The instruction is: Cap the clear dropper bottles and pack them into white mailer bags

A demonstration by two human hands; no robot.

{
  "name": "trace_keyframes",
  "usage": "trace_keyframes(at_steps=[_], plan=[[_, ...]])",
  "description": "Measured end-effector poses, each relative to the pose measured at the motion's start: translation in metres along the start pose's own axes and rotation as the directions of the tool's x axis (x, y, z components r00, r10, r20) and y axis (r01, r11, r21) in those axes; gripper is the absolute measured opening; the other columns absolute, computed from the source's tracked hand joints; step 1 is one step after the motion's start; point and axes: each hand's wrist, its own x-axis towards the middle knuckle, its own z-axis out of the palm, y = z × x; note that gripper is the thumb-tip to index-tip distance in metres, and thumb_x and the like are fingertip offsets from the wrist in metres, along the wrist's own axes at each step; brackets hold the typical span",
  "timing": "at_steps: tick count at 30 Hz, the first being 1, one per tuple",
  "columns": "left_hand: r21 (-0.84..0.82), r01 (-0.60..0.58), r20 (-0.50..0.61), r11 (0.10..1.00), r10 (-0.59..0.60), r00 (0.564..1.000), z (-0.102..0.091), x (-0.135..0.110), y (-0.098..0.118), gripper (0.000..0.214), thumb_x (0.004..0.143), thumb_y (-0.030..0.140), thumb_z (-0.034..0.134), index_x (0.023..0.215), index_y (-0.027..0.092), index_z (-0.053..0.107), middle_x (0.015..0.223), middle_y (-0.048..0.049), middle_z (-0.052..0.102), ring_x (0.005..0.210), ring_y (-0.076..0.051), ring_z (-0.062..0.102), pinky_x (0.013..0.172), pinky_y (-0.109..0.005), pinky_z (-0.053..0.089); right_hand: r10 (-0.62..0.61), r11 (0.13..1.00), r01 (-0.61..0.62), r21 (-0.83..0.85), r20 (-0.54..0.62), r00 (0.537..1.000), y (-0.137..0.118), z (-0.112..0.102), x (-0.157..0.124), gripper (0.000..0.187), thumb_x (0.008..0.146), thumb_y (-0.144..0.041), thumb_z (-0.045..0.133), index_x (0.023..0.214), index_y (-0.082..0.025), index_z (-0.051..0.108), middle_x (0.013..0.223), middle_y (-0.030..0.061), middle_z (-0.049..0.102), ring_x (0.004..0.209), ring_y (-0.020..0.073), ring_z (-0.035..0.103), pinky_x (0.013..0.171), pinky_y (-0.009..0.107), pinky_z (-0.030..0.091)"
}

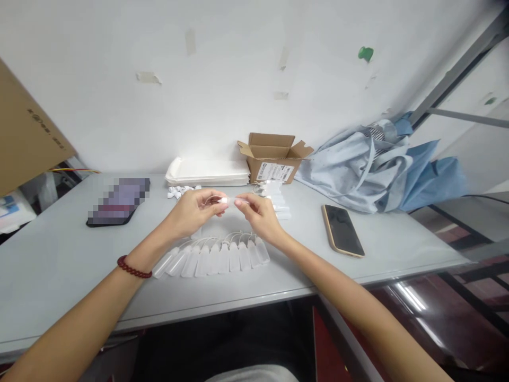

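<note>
Above the middle of the table, my left hand pinches a small white cap with a thin white cord looping from it. My right hand is close beside it, thumb and finger closed on a small translucent plastic piece that meets the cap. Whether the two are joined I cannot tell. Below my hands lies a fanned row of translucent plastic tubes with white cord loops. Small white pieces are heaped behind my left hand. More translucent tubes lie behind my right hand.
An open cardboard box and a stack of white trays or packets stand against the wall. Blue fabric is piled at the right. One phone lies at the right, a pixelated phone-like device at the left.
</note>
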Motion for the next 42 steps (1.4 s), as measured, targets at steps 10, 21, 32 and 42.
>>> trace_keyframes(at_steps=[10,21,32,42], plan=[[-0.054,0.121,0.072,0.991,-0.117,0.991,-0.004,0.006,-0.003,0.038,0.087,0.049,0.055,0.077,0.015,0.069,0.077,-0.0057,0.070,0.067,-0.016,0.065,0.064,-0.030,0.055,0.083,0.985,-0.086,0.151,0.030,0.996,0.003,0.002,0.003,0.035,0.084,-0.048,0.057,0.091,-0.014,0.066,0.061,-0.0026,0.049,0.054,0.0090,0.041,0.052,0.023,0.033],[0.035,0.028,0.035,0.999,-0.029,0.999,0.003,-0.001,0.006,0.027,0.087,0.041,0.056,0.083,0.016,0.066,0.074,-0.0038,0.068,0.071,-0.017,0.065,0.071,-0.031,0.053,0.060,0.994,-0.065,0.090,0.053,0.997,0.001,0.001,0.001,0.035,0.088,-0.049,0.050,0.080,-0.017,0.060,0.060,-0.0036,0.044,0.055,0.0093,0.038,0.051,0.023,0.031],[0.131,-0.013,-0.014,0.991,0.015,1.000,0.008,0.001,0.002,0.025,0.085,0.040,0.058,0.092,0.018,0.068,0.087,-0.0053,0.071,0.080,-0.020,0.066,0.077,-0.033,0.052,0.284,0.847,-0.347,0.402,0.210,0.936,0.002,0.000,0.007,0.051,0.080,-0.059,0.057,0.057,-0.023,0.030,0.046,-0.0093,0.025,0.038,0.0057,0.021,0.040,0.023,0.018],[-0.046,0.193,0.164,0.980,-0.183,0.969,0.000,0.005,0.001,0.044,0.087,0.053,0.052,0.065,0.016,0.065,0.072,-0.0065,0.069,0.069,-0.018,0.067,0.066,-0.031,0.055,0.067,0.997,-0.067,0.027,0.007,0.998,-0.001,0.004,-0.001,0.044,0.088,-0.058,0.045,0.074,-0.018,0.055,0.057,-0.0042,0.044,0.053,0.0094,0.040,0.052,0.024,0.031]])
